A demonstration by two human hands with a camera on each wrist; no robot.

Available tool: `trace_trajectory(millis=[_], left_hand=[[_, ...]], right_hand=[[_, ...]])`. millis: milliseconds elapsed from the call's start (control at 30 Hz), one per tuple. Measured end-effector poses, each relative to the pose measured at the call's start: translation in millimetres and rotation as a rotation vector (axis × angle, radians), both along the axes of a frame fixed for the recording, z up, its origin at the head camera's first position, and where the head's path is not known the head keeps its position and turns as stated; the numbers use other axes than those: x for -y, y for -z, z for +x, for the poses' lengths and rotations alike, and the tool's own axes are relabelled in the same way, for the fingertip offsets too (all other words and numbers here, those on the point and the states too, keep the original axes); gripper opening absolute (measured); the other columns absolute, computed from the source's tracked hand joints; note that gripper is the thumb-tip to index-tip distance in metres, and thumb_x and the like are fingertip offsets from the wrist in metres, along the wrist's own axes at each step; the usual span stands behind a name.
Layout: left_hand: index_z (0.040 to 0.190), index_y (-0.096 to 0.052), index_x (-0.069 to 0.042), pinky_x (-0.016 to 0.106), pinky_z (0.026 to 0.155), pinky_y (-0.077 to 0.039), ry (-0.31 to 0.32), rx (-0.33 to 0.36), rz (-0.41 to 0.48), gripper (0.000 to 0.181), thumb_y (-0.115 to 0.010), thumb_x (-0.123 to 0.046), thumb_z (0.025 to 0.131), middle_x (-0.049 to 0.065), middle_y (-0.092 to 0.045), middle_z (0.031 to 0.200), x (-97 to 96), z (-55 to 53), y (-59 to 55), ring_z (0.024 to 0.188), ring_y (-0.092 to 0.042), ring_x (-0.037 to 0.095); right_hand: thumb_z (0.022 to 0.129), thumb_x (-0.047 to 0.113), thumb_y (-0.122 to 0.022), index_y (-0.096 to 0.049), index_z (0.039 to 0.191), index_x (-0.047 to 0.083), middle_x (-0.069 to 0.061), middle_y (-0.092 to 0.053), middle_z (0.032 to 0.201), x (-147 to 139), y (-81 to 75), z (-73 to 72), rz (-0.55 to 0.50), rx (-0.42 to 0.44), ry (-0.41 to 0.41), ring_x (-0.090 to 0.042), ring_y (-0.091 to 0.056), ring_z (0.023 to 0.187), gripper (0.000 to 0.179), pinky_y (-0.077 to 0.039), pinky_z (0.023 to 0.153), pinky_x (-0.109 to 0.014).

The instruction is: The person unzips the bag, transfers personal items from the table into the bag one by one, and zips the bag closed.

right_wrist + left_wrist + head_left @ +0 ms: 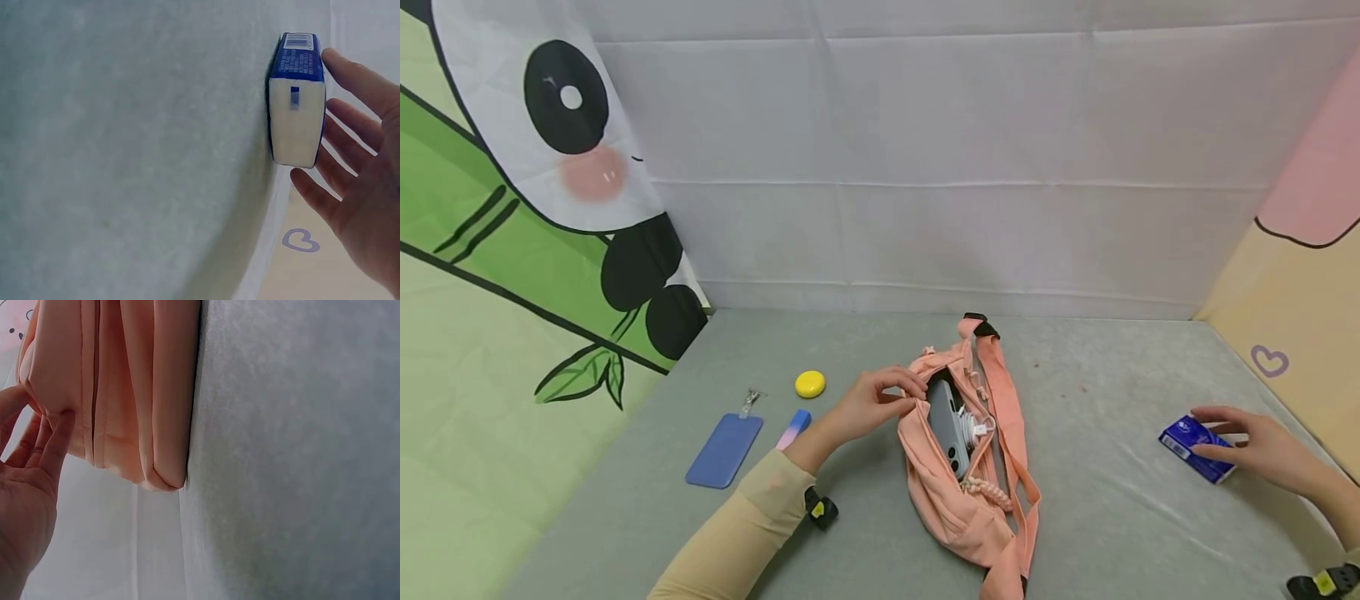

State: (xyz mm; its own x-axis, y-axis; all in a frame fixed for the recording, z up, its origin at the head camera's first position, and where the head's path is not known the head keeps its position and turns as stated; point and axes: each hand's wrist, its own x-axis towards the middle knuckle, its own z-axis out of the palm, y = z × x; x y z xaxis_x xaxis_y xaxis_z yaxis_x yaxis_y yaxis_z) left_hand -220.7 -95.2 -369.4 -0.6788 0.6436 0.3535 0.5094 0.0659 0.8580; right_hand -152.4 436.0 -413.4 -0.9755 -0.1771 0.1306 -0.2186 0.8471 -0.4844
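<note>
Near the middle of the table lies a salmon-pink waist bag (940, 508) with its zip open. Inside it sit a grey-blue phone (946, 425) and a bundled white cable (970, 429). My left hand (880, 404) pinches the left edge of the bag's opening between thumb and fingers, and the left wrist view shows the fabric bunched there. At the right, a blue tissue pack (297, 119) lies on the table. My right hand (1258, 446) is over the pack, its spread, loosely bent fingers at the pack's upper face and edges.
Left of the bag lie a blue card holder (725, 450) with a metal clip, a yellow round object (809, 384) and a blue-and-pink small block (795, 427), partly behind my left forearm. The bag's strap (1006, 408) runs along its right side. A white cloth backdrop (962, 167) rises behind.
</note>
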Motion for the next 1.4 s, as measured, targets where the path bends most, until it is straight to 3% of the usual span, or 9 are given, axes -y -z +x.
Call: trace_trajectory(millis=[67, 233, 367, 467, 633, 833, 967, 1133, 1400], left_hand=[[0.103, -0.066, 0.012, 0.033, 0.086, -0.053, -0.003, 0.002, -0.001, 0.013, -0.059, 0.008, 0.093, 0.031, -0.059, 0.115, 0.1, 0.0, 0.7, 0.11, -0.057, 0.03], [0.103, -0.067, 0.01, 0.033, 0.087, -0.052, -0.012, 0.0, -0.007, 0.013, -0.059, 0.007, 0.093, 0.026, -0.06, 0.115, 0.2, -2.9, 5.3, 0.111, -0.057, 0.028], [0.103, -0.069, 0.004, 0.034, 0.087, -0.053, -0.015, -0.016, -0.005, 0.013, -0.06, 0.003, 0.094, 0.019, -0.062, 0.115, 1.0, -12.9, 19.5, 0.111, -0.057, 0.025], [0.104, -0.07, 0.003, 0.033, 0.087, -0.052, -0.016, -0.016, -0.001, 0.013, -0.061, 0.002, 0.094, 0.017, -0.062, 0.116, 1.6, -18.2, 26.3, 0.112, -0.057, 0.024], [0.104, -0.069, 0.007, 0.033, 0.087, -0.053, -0.019, -0.004, -0.002, 0.014, -0.06, 0.007, 0.093, 0.023, -0.061, 0.117, 1.3, -18.2, 25.2, 0.112, -0.056, 0.027], [0.102, -0.067, 0.01, 0.032, 0.086, -0.053, -0.022, -0.003, -0.023, 0.013, -0.059, 0.008, 0.093, 0.029, -0.059, 0.115, 0.2, -4.2, 7.4, 0.11, -0.057, 0.027], [0.1, -0.067, 0.011, 0.033, 0.086, -0.053, -0.026, -0.012, -0.01, 0.011, -0.059, 0.009, 0.092, 0.028, -0.06, 0.113, -0.7, 1.7, -0.1, 0.109, -0.058, 0.028], [0.102, -0.068, 0.009, 0.033, 0.086, -0.052, -0.034, -0.001, -0.018, 0.013, -0.059, 0.01, 0.092, 0.024, -0.061, 0.115, -0.8, -9.5, 14.8, 0.111, -0.057, 0.029], [0.102, -0.071, 0.002, 0.034, 0.087, -0.053, -0.023, -0.006, 0.007, 0.013, -0.062, 0.003, 0.093, 0.016, -0.063, 0.115, 0.8, -16.6, 25.8, 0.111, -0.057, 0.025]], right_hand=[[0.082, 0.02, -0.08, -0.059, 0.12, -0.01, -0.026, -0.064, 0.11, 0.0, -0.9, -0.2, 0.017, 0.032, 0.011, -0.009, -0.061, 0.088, 0.053, -0.048, 0.065, -0.023], [0.083, 0.025, -0.078, -0.059, 0.12, -0.014, -0.034, -0.062, 0.107, -0.4, -0.6, -0.9, 0.049, 0.083, 0.038, -0.047, -0.061, 0.095, 0.058, -0.05, 0.07, -0.037], [0.081, 0.028, -0.079, -0.057, 0.122, -0.014, -0.038, -0.059, 0.11, -1.3, 3.5, -1.2, 0.06, 0.088, 0.043, -0.052, -0.057, 0.099, 0.062, -0.048, 0.074, -0.054], [0.078, 0.028, -0.082, -0.059, 0.123, -0.009, -0.035, -0.059, 0.114, -0.2, 6.2, -1.0, 0.061, 0.038, 0.024, -0.042, -0.06, 0.097, 0.062, -0.048, 0.073, -0.046], [0.076, 0.026, -0.084, -0.062, 0.121, 0.0, -0.027, -0.063, 0.111, 3.4, 7.1, 0.0, 0.036, -0.032, -0.004, -0.005, -0.054, 0.083, 0.057, -0.044, 0.064, -0.026], [0.079, 0.022, -0.082, -0.066, 0.117, 0.001, -0.014, -0.067, 0.105, 5.9, 3.4, 1.3, -0.029, -0.04, -0.009, 0.016, -0.046, 0.088, 0.046, -0.048, 0.066, -0.019], [0.082, 0.021, -0.08, -0.067, 0.118, 0.001, -0.017, -0.066, 0.107, 6.9, -0.7, 2.2, -0.054, -0.003, 0.002, 0.016, -0.047, 0.087, 0.043, -0.05, 0.066, -0.02], [0.086, 0.022, -0.077, -0.063, 0.123, -0.003, -0.032, -0.06, 0.116, 12.6, -7.2, 2.8, -0.088, 0.071, 0.021, 0.009, -0.055, 0.082, 0.047, -0.051, 0.065, -0.022], [0.088, 0.022, -0.074, -0.061, 0.127, -0.001, -0.03, -0.058, 0.12, 36.8, -26.1, -2.7, -0.113, 0.072, -0.036, -0.006, -0.064, 0.084, 0.047, -0.051, 0.067, -0.022]])
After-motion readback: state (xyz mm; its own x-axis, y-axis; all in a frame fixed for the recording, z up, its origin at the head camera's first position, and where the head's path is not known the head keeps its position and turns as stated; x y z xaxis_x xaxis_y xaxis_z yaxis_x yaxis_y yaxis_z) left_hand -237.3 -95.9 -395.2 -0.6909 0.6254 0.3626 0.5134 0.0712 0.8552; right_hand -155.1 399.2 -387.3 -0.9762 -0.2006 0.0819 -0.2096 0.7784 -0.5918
